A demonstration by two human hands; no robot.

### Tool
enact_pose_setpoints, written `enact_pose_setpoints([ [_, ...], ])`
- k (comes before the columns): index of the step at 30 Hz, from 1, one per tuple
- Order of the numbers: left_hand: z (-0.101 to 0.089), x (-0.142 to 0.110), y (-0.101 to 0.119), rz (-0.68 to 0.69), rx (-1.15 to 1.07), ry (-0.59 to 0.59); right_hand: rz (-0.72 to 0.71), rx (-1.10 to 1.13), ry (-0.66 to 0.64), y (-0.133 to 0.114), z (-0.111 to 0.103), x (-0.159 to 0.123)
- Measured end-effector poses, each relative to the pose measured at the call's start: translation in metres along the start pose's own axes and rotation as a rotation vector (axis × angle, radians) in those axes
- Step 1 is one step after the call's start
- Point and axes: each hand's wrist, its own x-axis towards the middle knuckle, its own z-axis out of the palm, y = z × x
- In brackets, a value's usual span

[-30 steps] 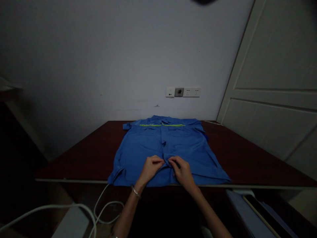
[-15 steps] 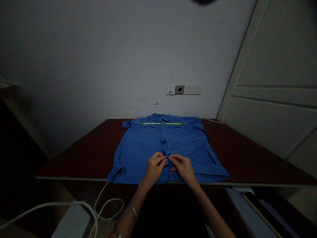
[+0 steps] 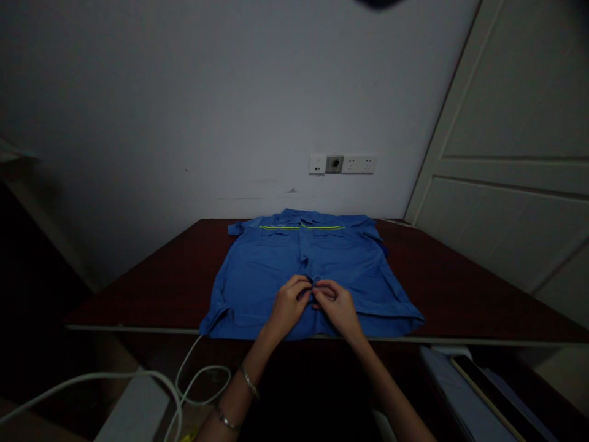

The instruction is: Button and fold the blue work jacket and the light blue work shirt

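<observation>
A blue short-sleeved work shirt (image 3: 257, 270) lies front side up on the dark red table, its collar toward the wall. A yellow-green stripe crosses its chest above two flap pockets. My left hand (image 3: 289, 304) pinches the front opening's edge in the lower middle of the shirt. Close beside it, my right hand (image 3: 338, 307) pinches the same edge from the other side. The fingertips of both hands nearly meet over the cloth. Any button between them is too small and too covered to make out.
The dark red table (image 3: 151, 282) ends at a pale front edge. Behind it, a wall carries a row of sockets (image 3: 343, 164). A white panelled door (image 3: 510, 178) stands to the right. Below the table are a white cable (image 3: 151, 373), a white box (image 3: 133, 408) and flat items (image 3: 478, 393).
Both hands have shifted slightly up the shirt front and closer together, still pinching the cloth at the opening. The shirt lies almost as before.
</observation>
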Motion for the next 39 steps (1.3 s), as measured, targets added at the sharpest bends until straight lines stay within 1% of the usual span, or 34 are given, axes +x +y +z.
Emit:
enact_pose_setpoints([
  [2,0.000,0.002,0.000,-0.029,0.006,-0.053,0.010,-0.014,-0.005,-0.001,0.000,0.001],
  [5,0.000,0.004,-0.001,-0.065,0.045,-0.089,-0.001,-0.072,-0.001,-0.003,0.000,0.002],
  [9,-0.001,0.006,-0.002,-0.044,0.043,-0.118,-0.055,-0.155,0.004,-0.001,-0.001,0.003],
  [13,-0.002,0.004,-0.003,-0.028,0.029,-0.100,-0.031,-0.139,0.021,0.002,-0.003,0.005],
  [19,-0.002,0.000,-0.006,-0.084,0.052,-0.030,0.050,-0.036,0.017,0.001,-0.004,0.008],
  [25,-0.004,0.000,-0.008,-0.123,-0.014,0.010,0.029,-0.021,-0.024,-0.001,-0.004,0.006],
  [29,-0.004,0.001,-0.007,-0.136,-0.056,0.008,0.024,-0.031,-0.041,0.002,-0.004,0.008],
  [33,-0.004,0.002,-0.006,-0.137,-0.041,-0.016,0.021,-0.060,-0.045,0.006,-0.005,0.010],
  [39,-0.003,-0.001,-0.009,-0.055,0.012,-0.029,0.003,-0.113,-0.079,0.005,-0.005,0.011],
])
